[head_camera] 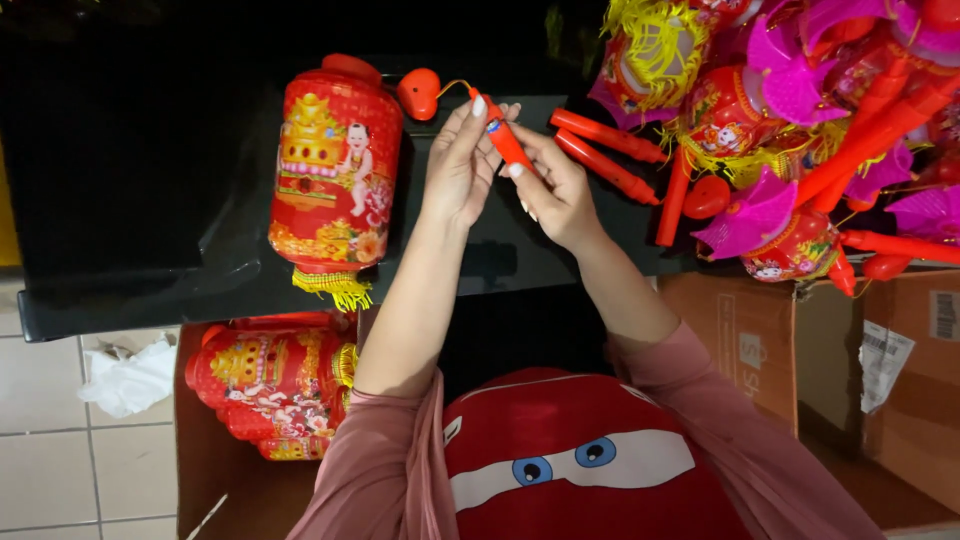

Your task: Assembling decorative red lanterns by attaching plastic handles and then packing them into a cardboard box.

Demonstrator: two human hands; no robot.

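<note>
Closest to the lens, a red cushion (570,460) printed with cartoon eyes is seen at the bottom edge, flanked by pink sleeves. Far left, a crumpled white tissue (130,378) lies on the tiled floor. Beside it, a red paper lantern (275,385) is stowed in an open cardboard box (220,480) below the table edge. Above that, on the black table (120,200), a second red lantern (335,175) with gold tassels is laid on its side. Just right of its top, a small red heart-shaped piece (418,93) rests on the table, joined by a thin curved wire to the tip of a red plastic stick (503,138). The stick is held tilted over the middle of the table, pinched between both hands: the left hand (460,165) grasps its upper end with thumb and fingertips, and the right hand (555,190) is closed on its lower part. Two more red sticks (605,150) lie just right of the hands. Further right, a heap of finished lanterns with pink and yellow trim (790,130) is piled on the table, and brown cardboard cartons (850,370) stand beneath it.
</note>
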